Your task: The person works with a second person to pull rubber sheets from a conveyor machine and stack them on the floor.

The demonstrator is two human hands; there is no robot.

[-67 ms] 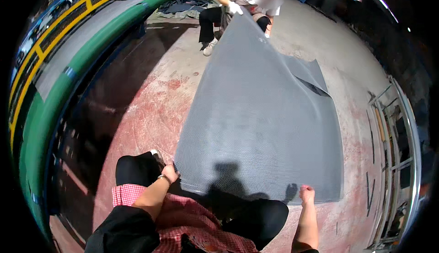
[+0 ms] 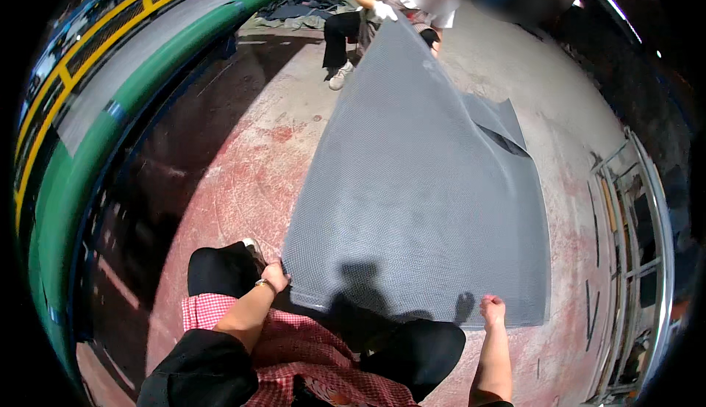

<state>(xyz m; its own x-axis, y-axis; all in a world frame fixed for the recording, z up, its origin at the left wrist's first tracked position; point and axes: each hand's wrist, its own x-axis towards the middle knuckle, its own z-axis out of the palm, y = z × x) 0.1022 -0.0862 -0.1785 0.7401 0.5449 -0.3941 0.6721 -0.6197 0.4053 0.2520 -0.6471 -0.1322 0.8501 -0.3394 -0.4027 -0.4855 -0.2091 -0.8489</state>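
Observation:
A large grey mesh sheet point(image 2: 412, 186) stretches over the floor in front of me. My left hand point(image 2: 276, 276) is closed on its near left corner. Over the sheet's near edge, toward the right, my right hand point(image 2: 493, 308) is curled closed, with its shadow falling on the sheet beside it. Whatever its fingers hold, if anything, is hidden. At the far end, a co-worker's gloved hand point(image 2: 384, 11) holds up the sheet's far left corner, so it rises to a peak there. Along the far right part, the sheet is folded point(image 2: 500, 138), with a dark gap under the fold.
On the left stands a long green roller point(image 2: 147, 76) beside a yellow railing point(image 2: 66, 76). A metal rack point(image 2: 658, 223) lines the right side. Behind the co-worker's leg point(image 2: 338, 39), a heap of dark cloth point(image 2: 294, 16) lies on the floor. My knees are close to the sheet's near edge.

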